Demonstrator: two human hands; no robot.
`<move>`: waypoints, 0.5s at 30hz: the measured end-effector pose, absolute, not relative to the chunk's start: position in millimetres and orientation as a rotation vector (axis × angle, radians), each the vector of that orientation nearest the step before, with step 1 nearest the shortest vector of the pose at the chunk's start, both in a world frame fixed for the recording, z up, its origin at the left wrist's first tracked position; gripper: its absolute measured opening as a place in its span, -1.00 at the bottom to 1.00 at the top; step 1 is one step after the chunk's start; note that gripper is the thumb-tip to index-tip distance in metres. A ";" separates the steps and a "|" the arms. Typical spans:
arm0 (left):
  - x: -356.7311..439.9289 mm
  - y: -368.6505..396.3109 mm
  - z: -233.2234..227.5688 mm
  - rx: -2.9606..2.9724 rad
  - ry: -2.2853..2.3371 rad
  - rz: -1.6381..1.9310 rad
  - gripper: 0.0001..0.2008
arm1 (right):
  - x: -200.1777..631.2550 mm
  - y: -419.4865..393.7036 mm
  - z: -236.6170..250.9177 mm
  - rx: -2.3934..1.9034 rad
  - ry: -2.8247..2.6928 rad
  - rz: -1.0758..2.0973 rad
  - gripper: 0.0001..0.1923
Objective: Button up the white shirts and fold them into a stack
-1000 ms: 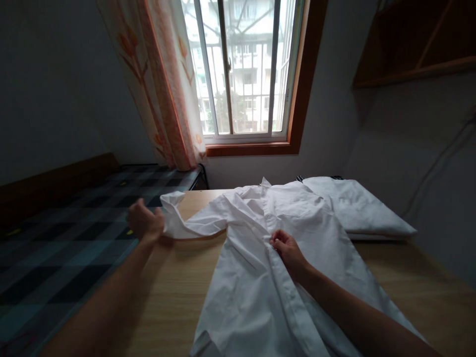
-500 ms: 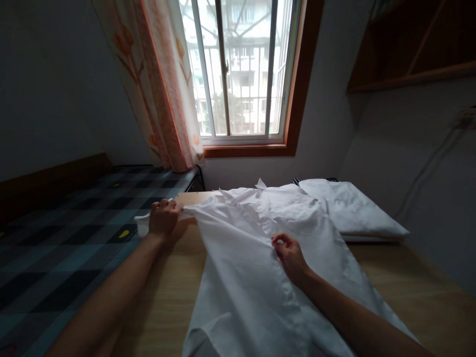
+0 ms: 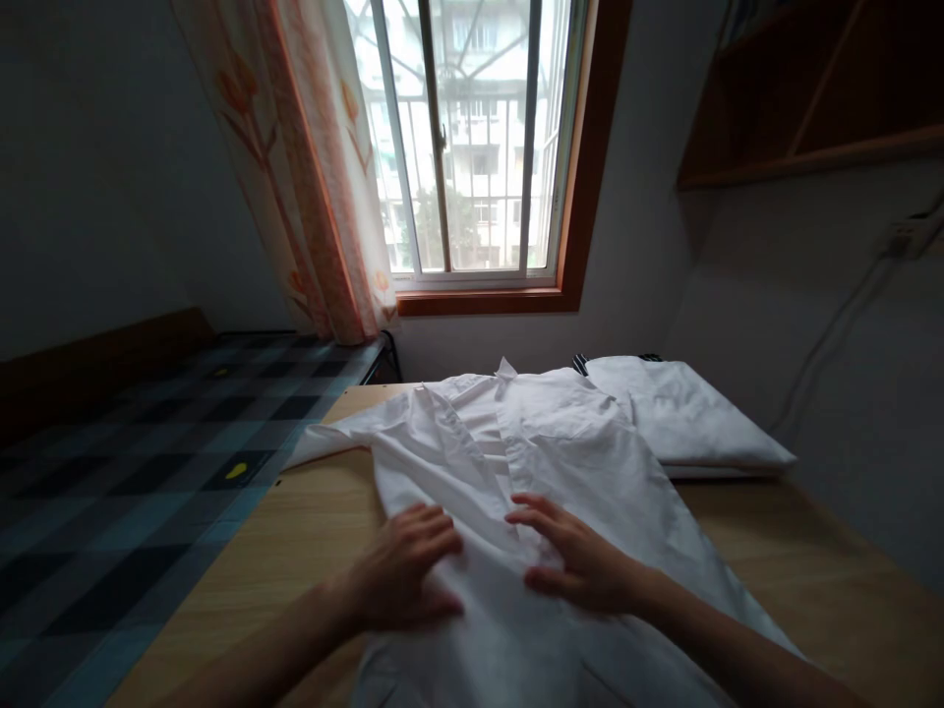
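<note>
Two hands lie flat on a white shirt (image 3: 560,442) spread front-up across the wooden worktop (image 3: 295,551), its collar toward the window (image 3: 472,138). The left hand (image 3: 402,575) presses palm-down on the shirt's left front panel, fingers (image 3: 432,526) spread and lying on the cloth, pinching nothing. The right hand (image 3: 582,560) rests just across the button placket from it, fingers likewise spread and flat. One sleeve (image 3: 331,442) runs out from the shirt toward the worktop's edge, on the side of the checked bed (image 3: 147,472). Beyond the shirt's far shoulder, near the wall, a folded white garment (image 3: 685,413) sits on the same worktop, its near edge meeting the shirt.

By the look of it, the step in hand is smoothing the shirt's front flat. The panel under the left hand shows creases running up toward the collar, so the next move probably calls for sweeping both palms outward from the placket with even pressure, keeping the cloth from bunching at the shirt's side seam.
</note>
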State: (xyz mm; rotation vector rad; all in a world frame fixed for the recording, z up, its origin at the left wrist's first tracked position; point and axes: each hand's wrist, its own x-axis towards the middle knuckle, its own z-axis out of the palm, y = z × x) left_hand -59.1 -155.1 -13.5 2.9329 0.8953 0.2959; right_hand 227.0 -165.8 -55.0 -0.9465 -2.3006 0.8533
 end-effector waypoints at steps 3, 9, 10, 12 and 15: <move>-51.0 -203.7 -30.5 2.877 0.755 0.155 -0.45 | 259.4 -183.8 -57.5 -0.996 -2.583 0.673 -0.20; -55.1 -226.6 -52.0 2.773 0.800 0.120 -0.72 | 276.2 -207.0 -79.5 -1.063 -2.721 0.523 -0.14; -60.3 -226.0 -47.5 2.696 0.812 0.091 -0.72 | 272.8 -210.7 -81.0 -1.084 -2.719 0.513 -0.13; -79.2 -224.4 -30.6 2.487 0.903 -0.006 -0.74 | 264.8 -218.9 -82.5 -1.126 -2.712 0.501 -0.13; -121.6 -222.6 0.3 2.217 1.150 -0.088 -0.79 | 254.7 -230.5 -85.9 -1.187 -2.688 0.467 -0.10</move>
